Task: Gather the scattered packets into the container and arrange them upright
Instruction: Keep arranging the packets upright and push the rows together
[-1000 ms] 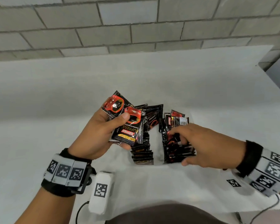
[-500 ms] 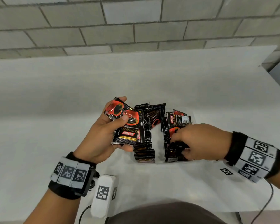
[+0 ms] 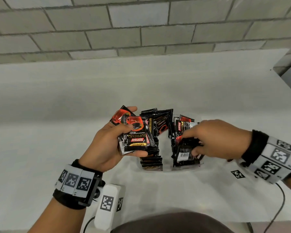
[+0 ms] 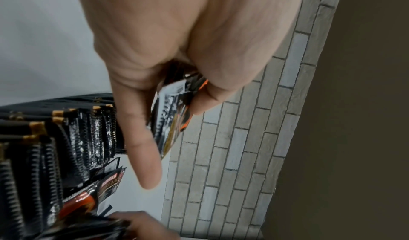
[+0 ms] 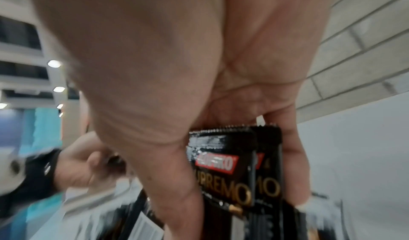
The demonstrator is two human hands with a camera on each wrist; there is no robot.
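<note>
My left hand [image 3: 118,140] holds a fanned stack of black and red coffee packets [image 3: 136,137] just above the left row, thumb across the top one; the same stack of packets [image 4: 175,107] shows between thumb and fingers in the left wrist view. A clear container [image 3: 186,168] on the white table holds two rows of upright packets [image 3: 151,163]. My right hand [image 3: 207,142] grips a few packets [image 3: 185,152] in the right row, pinched between thumb and fingers; these packets [image 5: 234,166] fill the right wrist view.
A white table [image 3: 158,84] runs back to a grey brick wall [image 3: 141,26]. A white tagged device [image 3: 107,204] with a cable lies near the front edge. A small printed marker [image 3: 237,174] sits on the table to the right of the container.
My right hand has drawn back toward me along the right row and now clasps a few packets. The left hand has risen slightly with its stack.
</note>
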